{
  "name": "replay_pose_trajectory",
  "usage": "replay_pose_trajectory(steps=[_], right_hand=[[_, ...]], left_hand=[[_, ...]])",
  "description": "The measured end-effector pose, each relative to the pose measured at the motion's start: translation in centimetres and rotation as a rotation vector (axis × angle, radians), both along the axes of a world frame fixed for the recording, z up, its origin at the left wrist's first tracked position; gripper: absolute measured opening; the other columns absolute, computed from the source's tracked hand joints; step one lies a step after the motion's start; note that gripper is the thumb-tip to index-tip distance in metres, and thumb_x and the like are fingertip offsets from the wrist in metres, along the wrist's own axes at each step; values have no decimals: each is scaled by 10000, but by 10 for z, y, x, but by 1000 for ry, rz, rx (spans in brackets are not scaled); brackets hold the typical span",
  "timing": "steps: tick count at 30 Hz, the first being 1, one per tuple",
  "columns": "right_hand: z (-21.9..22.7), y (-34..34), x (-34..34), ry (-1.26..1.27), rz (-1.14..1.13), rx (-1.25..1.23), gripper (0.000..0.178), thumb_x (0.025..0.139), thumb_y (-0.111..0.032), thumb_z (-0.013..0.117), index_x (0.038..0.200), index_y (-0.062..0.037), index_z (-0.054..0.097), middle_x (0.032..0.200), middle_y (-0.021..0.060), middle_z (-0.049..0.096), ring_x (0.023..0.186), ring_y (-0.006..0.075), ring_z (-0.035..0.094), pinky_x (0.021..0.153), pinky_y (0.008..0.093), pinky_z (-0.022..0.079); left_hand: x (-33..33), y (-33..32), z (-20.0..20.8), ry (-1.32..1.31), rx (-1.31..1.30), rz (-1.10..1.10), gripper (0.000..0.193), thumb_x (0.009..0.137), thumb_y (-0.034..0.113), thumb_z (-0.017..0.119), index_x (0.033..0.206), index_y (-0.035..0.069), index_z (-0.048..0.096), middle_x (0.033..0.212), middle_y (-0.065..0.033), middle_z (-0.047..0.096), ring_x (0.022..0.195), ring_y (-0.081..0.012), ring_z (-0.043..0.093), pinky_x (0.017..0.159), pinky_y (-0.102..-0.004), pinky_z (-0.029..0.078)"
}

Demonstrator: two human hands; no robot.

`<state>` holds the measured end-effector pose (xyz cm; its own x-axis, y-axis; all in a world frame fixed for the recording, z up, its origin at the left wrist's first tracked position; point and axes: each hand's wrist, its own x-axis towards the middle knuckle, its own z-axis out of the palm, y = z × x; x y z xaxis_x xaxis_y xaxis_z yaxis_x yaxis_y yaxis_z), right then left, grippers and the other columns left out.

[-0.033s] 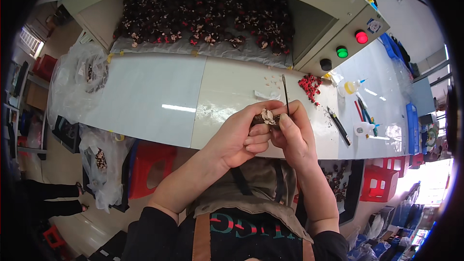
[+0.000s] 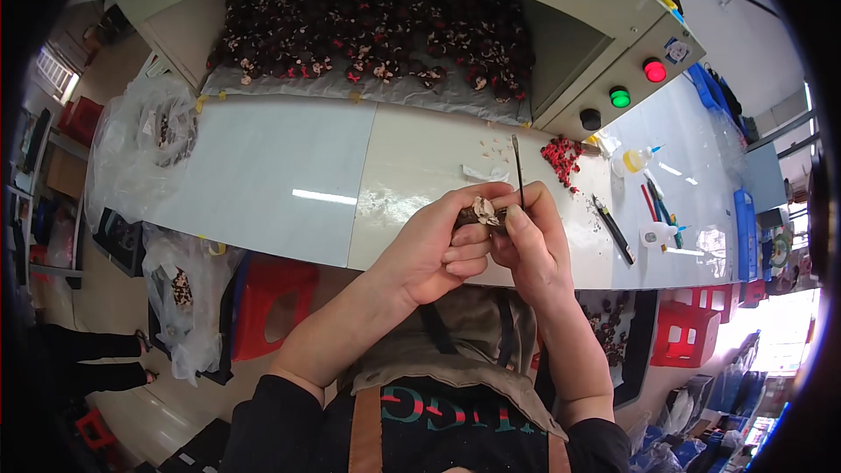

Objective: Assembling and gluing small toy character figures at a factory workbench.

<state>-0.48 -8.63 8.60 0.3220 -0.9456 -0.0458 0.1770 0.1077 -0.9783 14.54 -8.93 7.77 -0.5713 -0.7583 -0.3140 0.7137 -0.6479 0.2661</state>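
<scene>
Both of my hands meet over the front edge of the worktable [image 2: 289, 158]. My left hand [image 2: 447, 241] is closed round a small dark brown piece with cream, petal-like flakes [image 2: 484, 210] on top. My right hand [image 2: 533, 241] pinches a thin dark stick-like tool [image 2: 519, 166] between thumb and forefinger. The tool stands nearly upright, and its lower end is hidden by my fingers. Fingers of the right hand also lie against the brown piece's right side. A white scrap [image 2: 486, 173] and pale crumbs [image 2: 495, 144] lie just beyond my hands.
A lit cabinet [image 2: 569, 44] at the back holds many dark, red and cream pieces [image 2: 377, 31]. To the right lie red bits [image 2: 561, 156], a black cutter-like tool [image 2: 615, 229], pliers [image 2: 663, 201] and squeeze bottles [image 2: 632, 159]. A plastic bag [image 2: 131, 153] sits left; red stools [image 2: 272, 302] stand below.
</scene>
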Motion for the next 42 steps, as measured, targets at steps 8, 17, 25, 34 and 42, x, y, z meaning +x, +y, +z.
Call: replay_pose_trajectory(steps=[8, 17, 25, 34, 42], right_hand=[[33, -2, 27, -362, -181, 10, 174, 940, -281, 432, 886, -117, 452, 631, -1, 371, 411, 56, 248, 377, 202, 206], [195, -40, 10, 348, -386, -1085, 423, 909, -420, 542, 1047, -20, 548, 663, -20, 477, 503, 22, 363, 438, 172, 240], [295, -192, 8, 1193, -539, -1216, 424, 844, -331, 631, 1121, -12, 594, 983, 175, 649, 882, 247, 631, 800, 319, 477], [226, -113, -20, 848, -354, -1134, 321, 928, -288, 501, 1034, -8, 617, 743, 56, 591, 721, 112, 547, 667, 250, 436], [32, -25, -86, 1041, -183, -682, 153, 892, -124, 538, 963, -14, 618, 788, 125, 580, 765, 275, 596, 692, 347, 474]], left_hand=[[23, 6, 20, 340, 109, 100, 291, 943, 153, 342, 1153, 50, 514, 515, 47, 288, 382, -61, 249, 345, -203, 257], [15, 10, -11, -346, -362, 420, 418, 1000, 419, 291, 1033, 75, 526, 596, 47, 316, 490, -61, 277, 561, -239, 361], [3, 26, -34, -975, -739, 459, 253, 980, 257, 407, 1051, 42, 520, 755, 17, 472, 587, -45, 428, 624, -201, 424], [1, 11, -46, -873, -636, 461, 285, 980, 209, 437, 1186, 28, 518, 929, -26, 573, 727, -53, 491, 686, -192, 434], [4, 0, -39, -712, -521, 311, 263, 973, 168, 447, 1161, 24, 562, 971, 10, 530, 788, -52, 464, 772, -221, 416]])
